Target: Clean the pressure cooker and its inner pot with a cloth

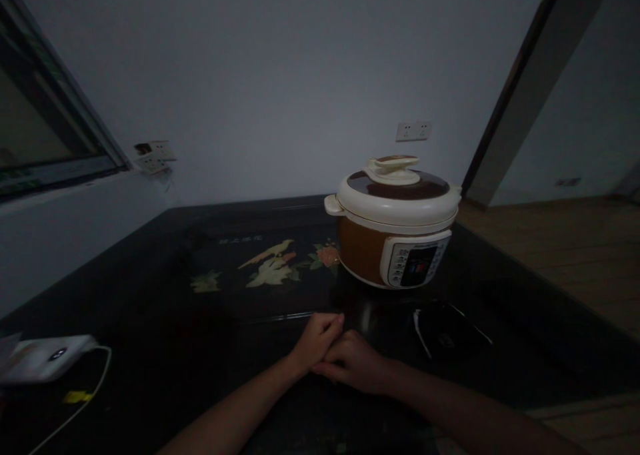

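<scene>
My left hand (317,339) and my right hand (356,363) are clasped together above the near part of a black table (200,355). The fingers of both are closed and wrapped against each other, and no object shows between them. Beyond the hands, slightly to the right, stands an electric pressure cooker (363,248) with a brown body and a cream rim. Its lid (399,191) is on, with a handle on top. The control panel (417,263) faces forward. A flat black item (447,331), perhaps a pouch, lies right of my hands; its kind is hard to make out.
At the left edge lies a white device (53,356) with a small display, and a white cable (103,375) with a yellow tag (77,396). Wall sockets (414,131) are behind the cooker, and more sockets (154,155) are at the left. Wooden floor (550,268) lies right of the table.
</scene>
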`<action>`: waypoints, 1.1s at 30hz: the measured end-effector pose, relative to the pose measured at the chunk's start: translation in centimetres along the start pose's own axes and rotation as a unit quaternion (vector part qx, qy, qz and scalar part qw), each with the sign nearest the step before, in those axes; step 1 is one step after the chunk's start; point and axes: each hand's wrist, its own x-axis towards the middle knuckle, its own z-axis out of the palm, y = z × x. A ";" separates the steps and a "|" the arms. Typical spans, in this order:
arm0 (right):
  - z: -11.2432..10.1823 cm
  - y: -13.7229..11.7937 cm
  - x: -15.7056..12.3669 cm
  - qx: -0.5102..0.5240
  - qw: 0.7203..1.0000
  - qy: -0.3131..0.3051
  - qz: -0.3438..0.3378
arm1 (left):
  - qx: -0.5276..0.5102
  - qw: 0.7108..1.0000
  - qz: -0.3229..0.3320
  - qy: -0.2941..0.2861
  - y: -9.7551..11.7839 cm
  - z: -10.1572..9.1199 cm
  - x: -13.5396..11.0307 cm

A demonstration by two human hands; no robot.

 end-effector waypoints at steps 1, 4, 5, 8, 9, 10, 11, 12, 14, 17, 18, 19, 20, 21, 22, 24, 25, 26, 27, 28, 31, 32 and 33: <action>0.0 0.0 0.0 0.000 1.000 0.000 0.001 | 0.000 1.000 0.000 0.000 -0.1 0.0 0.0; -0.1 0.0 0.0 -0.003 1.000 0.000 -0.001 | 0.000 1.000 0.000 -0.001 -0.3 0.1 0.1; -0.1 0.0 0.0 -0.005 1.000 -0.001 -0.002 | -0.001 1.000 0.000 0.000 -0.4 0.1 0.2; -0.1 0.0 0.0 -0.009 1.000 -0.004 -0.005 | -0.003 1.000 0.001 0.002 -0.5 0.1 0.2; 0.0 0.1 0.0 -0.007 1.000 -0.003 -0.007 | -0.003 1.000 0.001 0.002 -0.6 0.1 0.2; 0.0 0.2 0.0 -0.007 1.000 -0.001 -0.007 | -0.004 1.000 0.002 0.002 -0.5 0.1 0.2; 0.1 0.3 0.0 -0.007 1.000 0.000 -0.006 | -0.004 1.000 0.003 0.003 -0.5 0.1 0.2; 0.2 0.4 0.0 -0.009 1.000 0.002 -0.004 | -0.004 1.000 0.003 0.004 -0.5 0.1 0.2; 0.3 0.5 0.0 -0.013 1.000 0.003 0.001 | -0.004 1.000 0.004 0.005 -0.4 0.1 0.2; 0.3 0.5 0.0 -0.021 1.000 0.003 -0.008 | -0.003 1.000 0.004 0.004 -0.2 0.1 0.1; 0.3 0.5 0.0 -0.023 1.000 0.000 -0.011 | -0.003 1.000 0.003 0.003 -0.2 0.1 0.1; 0.2 0.5 0.0 -0.024 1.000 -0.001 -0.013 | -0.003 1.000 0.002 0.003 -0.2 0.1 0.1; 0.2 0.4 0.0 -0.024 1.000 0.000 -0.014 | -0.003 1.000 0.002 0.003 -0.2 0.1 0.1; 0.2 0.4 0.0 -0.022 1.000 0.003 -0.014 | -0.003 1.000 0.002 0.003 -0.2 0.1 0.1; 0.2 0.4 0.0 -0.019 1.000 0.006 -0.014 | -0.003 1.000 0.002 0.002 -0.2 0.1 0.1; 0.2 0.3 0.0 -0.013 1.000 0.011 -0.014 | -0.004 1.000 0.003 0.001 -0.2 0.1 0.1; 0.1 0.3 0.0 -0.012 1.000 0.010 -0.013 | -0.004 1.000 0.003 0.000 -0.2 0.1 0.1; 0.1 0.2 0.0 -0.014 1.000 0.008 -0.011 | -0.005 1.000 0.003 -0.001 -0.2 0.1 0.1; 0.0 0.1 0.1 -0.018 1.000 0.005 -0.011 | -0.005 1.000 0.004 -0.002 -0.2 0.1 0.1; 0.0 0.1 0.1 -0.023 1.000 0.003 -0.010 | -0.005 1.000 0.003 -0.003 -0.2 0.1 0.1; -0.1 -0.1 0.1 -0.035 0.999 -0.004 -0.007 | -0.003 1.000 0.001 -0.001 -0.1 0.0 0.1; -0.1 -0.1 0.1 -0.035 0.999 -0.006 -0.005 | -0.001 1.000 0.001 0.000 -0.1 0.0 0.1; -0.1 -0.1 0.0 -0.035 0.999 -0.006 -0.005 | 0.001 1.000 0.001 0.001 -0.1 0.0 0.1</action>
